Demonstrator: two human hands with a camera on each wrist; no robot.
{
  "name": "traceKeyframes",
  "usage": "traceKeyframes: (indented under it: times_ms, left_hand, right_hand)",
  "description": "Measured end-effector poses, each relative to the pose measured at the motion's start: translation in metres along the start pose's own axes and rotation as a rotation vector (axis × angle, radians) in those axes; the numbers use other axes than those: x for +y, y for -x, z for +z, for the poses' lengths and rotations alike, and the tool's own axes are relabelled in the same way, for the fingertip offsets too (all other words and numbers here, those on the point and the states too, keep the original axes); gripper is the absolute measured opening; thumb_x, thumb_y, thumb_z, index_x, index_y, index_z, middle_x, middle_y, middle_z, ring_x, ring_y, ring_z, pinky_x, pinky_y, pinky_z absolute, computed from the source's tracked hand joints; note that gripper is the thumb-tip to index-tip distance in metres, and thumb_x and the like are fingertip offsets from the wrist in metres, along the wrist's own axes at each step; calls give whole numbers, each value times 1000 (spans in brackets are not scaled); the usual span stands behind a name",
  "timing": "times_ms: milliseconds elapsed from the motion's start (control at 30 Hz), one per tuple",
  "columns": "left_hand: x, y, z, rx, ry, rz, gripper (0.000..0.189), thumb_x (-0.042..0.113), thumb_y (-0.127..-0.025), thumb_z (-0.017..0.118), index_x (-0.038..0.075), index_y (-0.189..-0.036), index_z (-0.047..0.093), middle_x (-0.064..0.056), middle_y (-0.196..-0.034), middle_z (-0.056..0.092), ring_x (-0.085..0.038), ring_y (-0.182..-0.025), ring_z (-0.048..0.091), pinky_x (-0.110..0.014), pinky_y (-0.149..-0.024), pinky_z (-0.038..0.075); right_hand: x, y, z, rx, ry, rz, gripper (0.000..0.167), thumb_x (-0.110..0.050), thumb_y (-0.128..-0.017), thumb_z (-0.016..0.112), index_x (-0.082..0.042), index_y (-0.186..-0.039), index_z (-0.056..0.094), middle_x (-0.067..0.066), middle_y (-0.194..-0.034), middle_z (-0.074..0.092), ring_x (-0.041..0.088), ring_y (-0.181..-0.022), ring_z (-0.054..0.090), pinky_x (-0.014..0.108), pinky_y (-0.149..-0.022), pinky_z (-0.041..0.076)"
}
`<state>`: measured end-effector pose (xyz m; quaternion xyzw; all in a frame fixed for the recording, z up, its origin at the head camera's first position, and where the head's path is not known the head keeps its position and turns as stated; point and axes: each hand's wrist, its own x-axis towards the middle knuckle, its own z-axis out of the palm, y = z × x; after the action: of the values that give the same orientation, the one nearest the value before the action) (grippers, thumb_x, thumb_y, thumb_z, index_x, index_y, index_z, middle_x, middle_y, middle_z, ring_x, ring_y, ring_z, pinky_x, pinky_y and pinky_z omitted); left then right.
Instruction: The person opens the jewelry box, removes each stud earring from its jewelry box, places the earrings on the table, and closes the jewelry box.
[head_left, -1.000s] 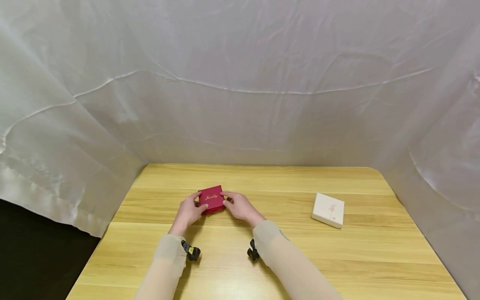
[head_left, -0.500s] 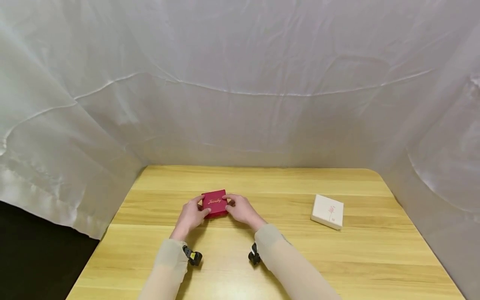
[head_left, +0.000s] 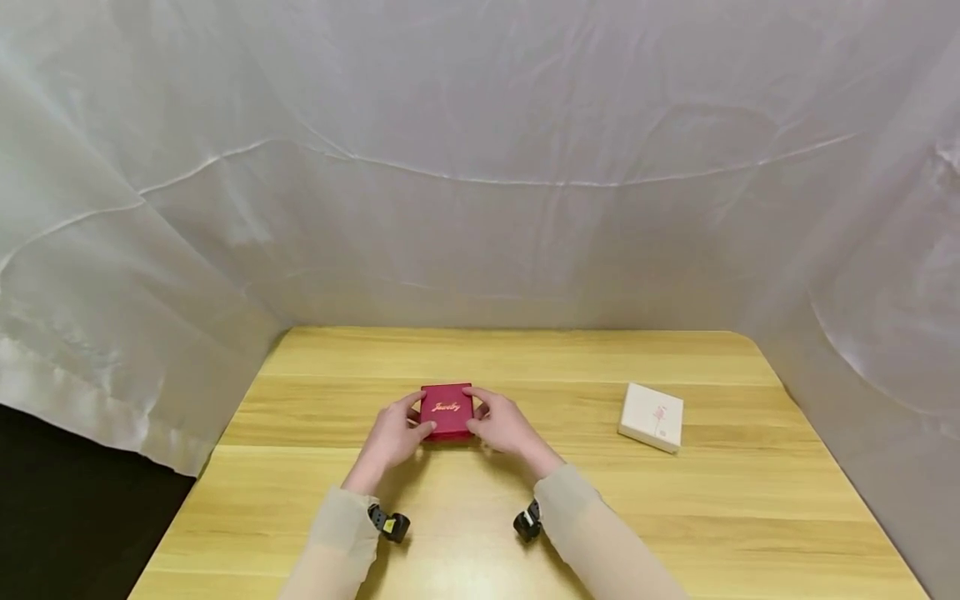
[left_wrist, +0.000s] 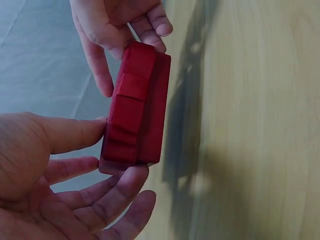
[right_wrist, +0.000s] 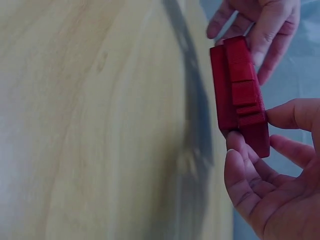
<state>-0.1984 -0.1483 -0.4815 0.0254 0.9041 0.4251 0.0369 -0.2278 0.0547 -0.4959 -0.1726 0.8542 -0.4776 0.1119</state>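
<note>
A red jewelry box with gold "Jewelry" lettering on its top is held between both hands in the head view. My left hand grips its left end, thumb near the front corner and fingers at the side. My right hand grips the right end in the same way. A ribbed red ribbon bow runs along the side that faces the wrist cameras. In the left wrist view fingers also reach under the box, and a shadow falls on the table apart from it.
A flat white box with a pink print lies on the right part of the wooden table. Pale fabric curtains stand behind the table and at its sides.
Both hands have moved the red jewelry box to the right and slightly nearer, and it has turned to face more squarely forward. The white box has stayed put.
</note>
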Motion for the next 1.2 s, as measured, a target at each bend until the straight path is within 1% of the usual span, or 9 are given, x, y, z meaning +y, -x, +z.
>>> traceKeyframes:
  times_ms: [100,200,367,467,567,767,967,1200]
  left_hand:
    - [6,6,4,-12,11,24,58,10,-90,70,-1,-142,47,-11,-96,67,-19,-81,63,-33,-69,54]
    - [11,12,10,-24,20,48,58,10,-90,70,-2,-142,47,-11,-96,67,-18,-80,64,-33,-70,55]
    - [17,21,20,-52,17,75,59,12,-91,69,-2,-143,45,-11,-97,67,-16,-79,63,-32,-72,55]
    - [19,27,24,-65,15,89,59,13,-92,69,-2,-143,45,-10,-98,67,-15,-79,63,-32,-71,54]
    - [21,32,27,-78,32,101,59,12,-91,69,-2,-143,46,-10,-97,67,-15,-78,62,-32,-70,54]
    - [24,40,34,-113,68,121,59,12,-91,70,-4,-142,45,-9,-96,66,-13,-76,61,-28,-67,53]
    - [24,47,41,-116,71,123,58,11,-91,70,-4,-142,46,-8,-95,65,-13,-77,61,-26,-66,53]
    - [23,53,47,-121,63,112,59,13,-91,70,-3,-142,46,-5,-96,64,-12,-76,60,-25,-66,52]
  right_hand:
    - [-1,10,-7,-8,-18,3,60,-1,-88,62,-9,-145,47,7,-87,60,23,-62,62,26,-48,49]
    - [0,20,-14,-8,-10,-4,60,-2,-88,63,-8,-145,47,6,-88,60,25,-66,63,26,-52,51]
    - [1,38,-23,-3,16,-10,60,-3,-87,65,-6,-144,48,5,-89,59,18,-71,60,27,-60,53]
    - [3,47,-26,-3,20,-19,59,-3,-86,65,-5,-143,48,5,-88,60,15,-71,59,28,-60,54]
    - [4,56,-29,-1,14,-33,59,-3,-87,65,-4,-143,49,5,-88,60,15,-70,58,27,-60,53]
    - [8,72,-31,12,25,-55,58,-1,-86,66,-2,-141,50,5,-86,59,16,-71,58,26,-60,52]
    - [11,83,-29,11,30,-50,57,0,-86,66,-2,-141,49,5,-87,59,17,-73,58,26,-61,52]
    - [17,92,-25,14,25,-34,57,0,-86,67,-3,-141,50,5,-87,58,15,-74,56,26,-62,52]
